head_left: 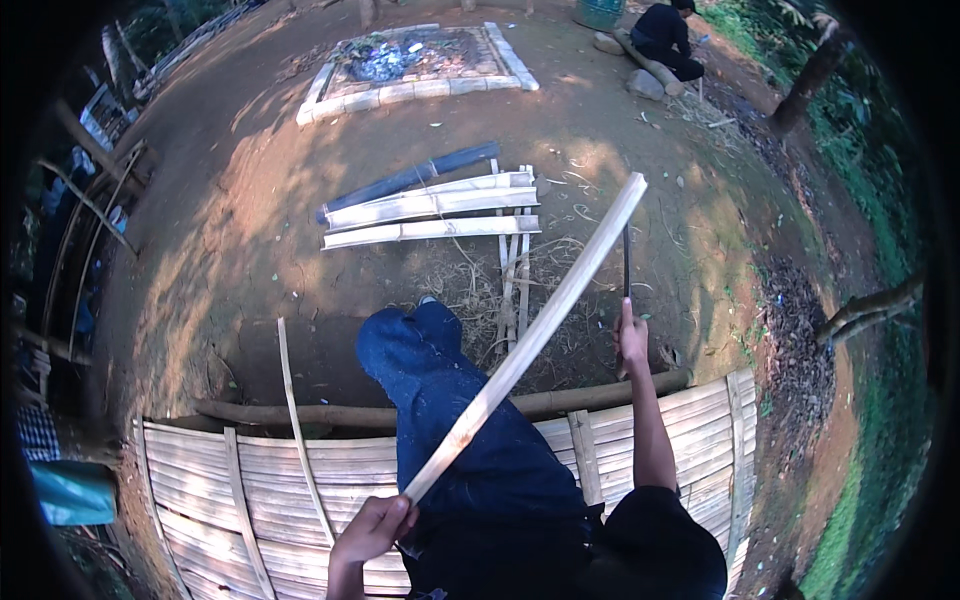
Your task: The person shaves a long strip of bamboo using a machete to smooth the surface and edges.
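A long pale bamboo strip [530, 345] slants up across my lap, its far end to the right. Closed round its near end is my left hand [375, 530]. My right hand [631, 342] grips the handle of a knife [627, 265] with a dark, narrow blade pointing away from me. The blade stands close beside the strip's far part; whether they touch I cannot tell. Beyond my knees, several split bamboo pieces [430, 229] lie on the ground, one of them dark [410, 183]. Thin strips [513, 290] lie crosswise under their right ends.
I sit on a slatted bamboo bench [190, 470] with a pole [560, 401] along its front. A thin stick [290, 400] leans at left. Shavings [455, 290] litter the ground. Farther off are a brick-edged fire pit [420, 90] and a seated person [663, 40] beside a log [648, 62].
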`<state>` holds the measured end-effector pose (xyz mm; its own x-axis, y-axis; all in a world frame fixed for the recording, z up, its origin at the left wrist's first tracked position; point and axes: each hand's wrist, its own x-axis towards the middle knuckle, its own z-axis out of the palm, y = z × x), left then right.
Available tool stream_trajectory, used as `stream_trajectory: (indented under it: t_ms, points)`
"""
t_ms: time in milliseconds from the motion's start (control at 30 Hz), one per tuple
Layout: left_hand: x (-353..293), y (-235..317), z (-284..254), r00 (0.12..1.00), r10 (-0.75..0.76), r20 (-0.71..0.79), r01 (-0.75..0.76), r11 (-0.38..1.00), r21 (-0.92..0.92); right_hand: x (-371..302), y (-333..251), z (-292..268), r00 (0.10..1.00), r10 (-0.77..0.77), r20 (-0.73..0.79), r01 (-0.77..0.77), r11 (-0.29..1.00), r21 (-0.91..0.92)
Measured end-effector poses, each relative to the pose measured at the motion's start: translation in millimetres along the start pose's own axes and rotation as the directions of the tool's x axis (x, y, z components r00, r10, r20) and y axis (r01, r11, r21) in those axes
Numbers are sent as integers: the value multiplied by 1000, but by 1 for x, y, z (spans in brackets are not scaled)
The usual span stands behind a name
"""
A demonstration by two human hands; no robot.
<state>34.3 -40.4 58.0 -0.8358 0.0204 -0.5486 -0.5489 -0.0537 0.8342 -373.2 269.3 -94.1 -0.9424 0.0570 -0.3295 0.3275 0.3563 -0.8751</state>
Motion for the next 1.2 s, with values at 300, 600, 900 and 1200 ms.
stream_trajectory:
  t_ms: [300, 600, 900, 1200]
  points:
    - [48, 17, -10, 919, 103, -380, -84, 994, 67, -108, -8, 39, 938, -132, 322, 98, 988, 120]
    - [69, 10, 1, 886, 129, -445, -126, 991, 37, -169, -66, 95, 644, -617, 453, 644, 756, 115]
    - [82, 9, 4, 894, 157, -419, -204, 976, -69, -206, -87, 122, 380, -654, 654, 857, 515, 18]
    - [87, -9, 1, 939, 67, -339, -154, 959, -238, -225, -81, 130, 292, -579, 761, 893, 451, 0]
